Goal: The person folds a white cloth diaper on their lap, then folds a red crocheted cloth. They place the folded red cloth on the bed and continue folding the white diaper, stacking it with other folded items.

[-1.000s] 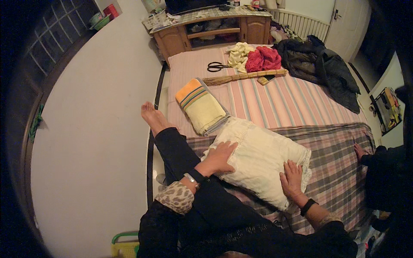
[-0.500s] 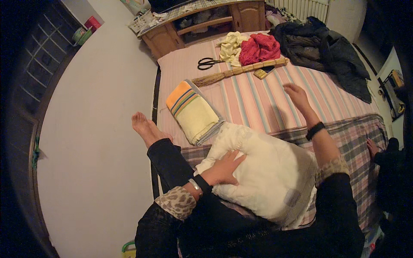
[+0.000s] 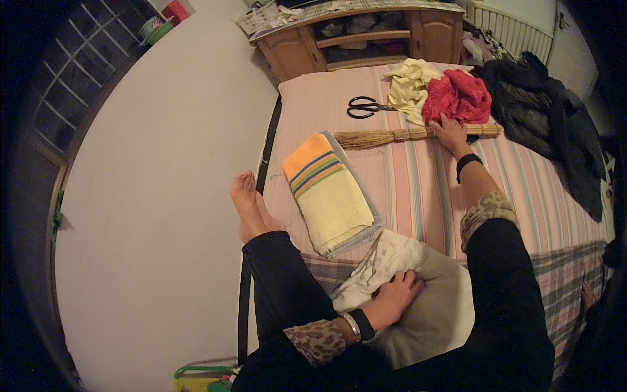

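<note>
Bed covers [image 3: 418, 189], striped and plaid, spread beneath everything. Across the handle of a straw broom [image 3: 392, 136] lies the right hand [image 3: 450, 132]; whether it grips, I cannot tell. The left hand [image 3: 394, 302] rests, fingers loosely spread, on a white bundle [image 3: 447, 297]. Beyond the broom sit red cloth [image 3: 460, 98], yellow cloth [image 3: 410, 88] and black scissors [image 3: 366, 107]; a folded towel [image 3: 333, 202] lies nearer.

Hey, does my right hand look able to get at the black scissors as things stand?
Likely yes: your right hand is at the broom, and the scissors lie to its left on the bed, handles uncovered, though the yellow cloth crowds the blades.
</note>
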Tool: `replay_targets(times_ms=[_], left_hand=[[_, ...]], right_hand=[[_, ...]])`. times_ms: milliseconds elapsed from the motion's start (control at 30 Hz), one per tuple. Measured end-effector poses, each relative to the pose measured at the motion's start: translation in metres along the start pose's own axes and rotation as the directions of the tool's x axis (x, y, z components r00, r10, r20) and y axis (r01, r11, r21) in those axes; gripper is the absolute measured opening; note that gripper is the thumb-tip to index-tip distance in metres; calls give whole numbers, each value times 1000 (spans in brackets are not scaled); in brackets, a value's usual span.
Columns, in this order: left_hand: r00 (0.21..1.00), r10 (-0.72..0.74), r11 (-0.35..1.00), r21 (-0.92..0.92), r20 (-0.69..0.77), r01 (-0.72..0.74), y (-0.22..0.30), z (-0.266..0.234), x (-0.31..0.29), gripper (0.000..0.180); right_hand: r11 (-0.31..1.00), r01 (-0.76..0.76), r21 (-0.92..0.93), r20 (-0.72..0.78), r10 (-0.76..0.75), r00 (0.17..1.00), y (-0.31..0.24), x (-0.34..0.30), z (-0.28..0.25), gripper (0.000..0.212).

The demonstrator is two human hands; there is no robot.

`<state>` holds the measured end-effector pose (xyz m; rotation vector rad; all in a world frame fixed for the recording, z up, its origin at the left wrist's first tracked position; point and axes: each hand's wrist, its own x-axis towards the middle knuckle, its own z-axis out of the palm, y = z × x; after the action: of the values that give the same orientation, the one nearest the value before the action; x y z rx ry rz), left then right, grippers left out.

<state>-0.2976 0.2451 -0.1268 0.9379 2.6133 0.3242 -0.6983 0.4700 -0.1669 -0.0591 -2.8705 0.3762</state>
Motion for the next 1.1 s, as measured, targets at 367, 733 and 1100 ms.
replay_targets(times_ms=[367, 733, 1100], left_hand=[[999, -12, 1000, 16, 46, 11, 6, -2, 0, 78], [993, -93, 993, 84, 77, 87, 15, 2, 1, 97], [982, -153, 982, 92, -107, 163, 20, 27, -41, 87]], right_hand=[[479, 348, 806, -22, -563, 826, -65, -150, -92, 24], [771, 49, 634, 114, -156, 981, 114, -366, -71, 19], [879, -209, 429, 487, -31, 873, 90, -331, -102, 20]])
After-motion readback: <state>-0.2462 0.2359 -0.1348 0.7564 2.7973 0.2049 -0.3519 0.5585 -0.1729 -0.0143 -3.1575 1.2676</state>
